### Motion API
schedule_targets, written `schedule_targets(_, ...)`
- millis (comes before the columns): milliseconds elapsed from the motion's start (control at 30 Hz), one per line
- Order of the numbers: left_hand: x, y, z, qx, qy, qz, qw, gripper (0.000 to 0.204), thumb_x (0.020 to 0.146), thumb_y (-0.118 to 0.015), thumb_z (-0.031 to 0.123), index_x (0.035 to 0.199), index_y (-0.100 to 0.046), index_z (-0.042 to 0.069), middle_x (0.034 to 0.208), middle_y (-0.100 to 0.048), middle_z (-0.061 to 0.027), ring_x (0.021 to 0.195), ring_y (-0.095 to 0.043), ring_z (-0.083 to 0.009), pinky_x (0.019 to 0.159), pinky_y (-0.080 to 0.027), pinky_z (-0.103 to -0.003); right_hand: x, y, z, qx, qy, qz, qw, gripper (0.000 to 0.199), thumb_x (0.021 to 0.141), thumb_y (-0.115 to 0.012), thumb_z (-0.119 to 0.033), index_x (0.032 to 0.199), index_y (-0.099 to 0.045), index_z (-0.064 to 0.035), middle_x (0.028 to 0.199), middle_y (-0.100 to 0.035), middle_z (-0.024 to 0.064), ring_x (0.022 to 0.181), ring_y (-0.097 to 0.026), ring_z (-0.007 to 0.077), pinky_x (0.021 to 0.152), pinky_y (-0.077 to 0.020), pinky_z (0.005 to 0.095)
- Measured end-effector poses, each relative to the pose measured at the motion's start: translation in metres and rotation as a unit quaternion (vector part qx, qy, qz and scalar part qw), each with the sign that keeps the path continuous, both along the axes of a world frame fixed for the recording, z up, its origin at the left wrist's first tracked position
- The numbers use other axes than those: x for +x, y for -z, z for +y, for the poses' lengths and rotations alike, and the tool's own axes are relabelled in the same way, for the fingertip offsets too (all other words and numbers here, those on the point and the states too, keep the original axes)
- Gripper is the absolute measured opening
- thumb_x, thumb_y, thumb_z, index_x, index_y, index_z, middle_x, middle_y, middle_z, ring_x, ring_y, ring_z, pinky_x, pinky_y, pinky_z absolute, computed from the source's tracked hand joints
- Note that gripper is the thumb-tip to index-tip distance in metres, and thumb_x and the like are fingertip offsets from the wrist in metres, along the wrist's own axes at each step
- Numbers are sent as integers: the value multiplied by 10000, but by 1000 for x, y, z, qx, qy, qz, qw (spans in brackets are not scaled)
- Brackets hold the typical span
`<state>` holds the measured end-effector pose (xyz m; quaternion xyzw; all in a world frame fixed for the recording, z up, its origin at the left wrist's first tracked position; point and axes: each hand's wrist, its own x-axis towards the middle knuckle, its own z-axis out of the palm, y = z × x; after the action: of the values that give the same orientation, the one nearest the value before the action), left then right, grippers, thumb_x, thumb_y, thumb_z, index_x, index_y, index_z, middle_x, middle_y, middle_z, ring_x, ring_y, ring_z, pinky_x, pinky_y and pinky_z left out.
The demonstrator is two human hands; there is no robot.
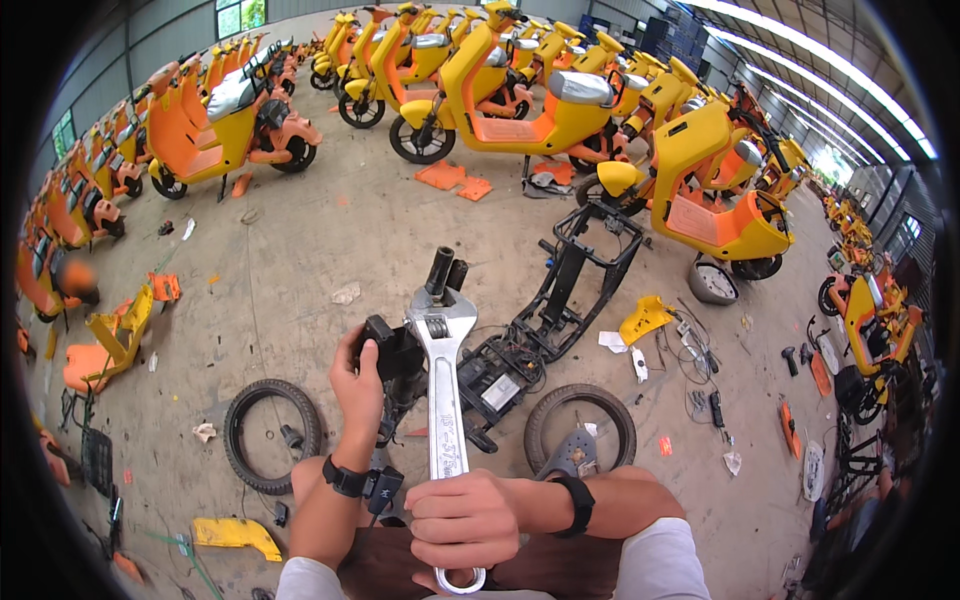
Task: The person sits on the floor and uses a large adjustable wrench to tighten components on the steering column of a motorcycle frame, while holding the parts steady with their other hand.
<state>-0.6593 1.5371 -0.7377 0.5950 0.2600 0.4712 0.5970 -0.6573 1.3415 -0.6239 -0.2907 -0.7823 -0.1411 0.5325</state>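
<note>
The person's right hand [465, 520] is wrapped tight around the handle of a big silver wrench [443, 400], close to its ring end. The left hand [362, 385] is pinching a black block [398, 348], just left of the wrench head. A dark tube [440, 268] pokes up right by the jaws, but it is hard to tell if they bite it. A black bike frame [562, 290] lies ahead, with a tire [235, 440] off to its left. To do this well, the jaws should sit flat and snug, or the wrench may slip. Holding low on the handle should make a stronger push, while the left hand keeps the block steady
</note>
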Motion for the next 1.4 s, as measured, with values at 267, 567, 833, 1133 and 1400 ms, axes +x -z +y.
schedule_targets(267, -9, -3, 9, -5, 42, -9, 999, 344, 883, -650, 127, 1172, -611, -55, 1013, -670, -99, 912, -612, -129, 810, -481, -259, 3, -1, 4, -4, -1, -8, 1000, 201, 762, -674, -128, 712, -581, 43, 685, -548, 101, 620, -585, 251, 710, -588, 395)
schedule_targets(567, -5, 10, 8, -1, 38, 1, 999, 418, 815, -736, 163, 1158, -610, -40, 1024, -675, -121, 913, -618, -151, 822, -488, -285, -11, -4, 77, 65, 98, 14, 993, 407, 448, -548, -238, 750, -586, 32, 681, -509, 84, 565, -530, 235, 486, -441, 306)
schedule_targets(833, 11, 15, 2, 44, 21, -6, 999, 497, 768, -796, 103, 1199, -579, -18, 1004, -656, -94, 898, -598, -136, 830, -481, -263, -22, 8, 95, 123, 160, 11, 979, 190, 735, -725, -115, 734, -591, 20, 682, -523, 67, 572, -537, 217, 531, -462, 303)
schedule_targets(1133, -8, 11, 9, 54, 1, 71, 996, 539, 768, -803, 121, 1219, -573, -63, 1063, -666, -123, 944, -619, -179, 861, -479, -294, -51, -4, 229, 34, 298, 91, 950, 134, 702, -641, -125, 726, -519, -73, 696, -530, 75, 644, -571, 231, 576, -453, 344)
schedule_targets(1400, -8, -4, -8, 128, 84, -19, 988, 620, 804, -788, 156, 1317, -478, -4, 1181, -568, -118, 1035, -524, -171, 918, -436, -315, 1, -28, 325, -186, 480, 9, 857, 119, 857, -522, -164, 881, -586, -67, 816, -656, 117, 778, -670, 267, 651, -533, 391)
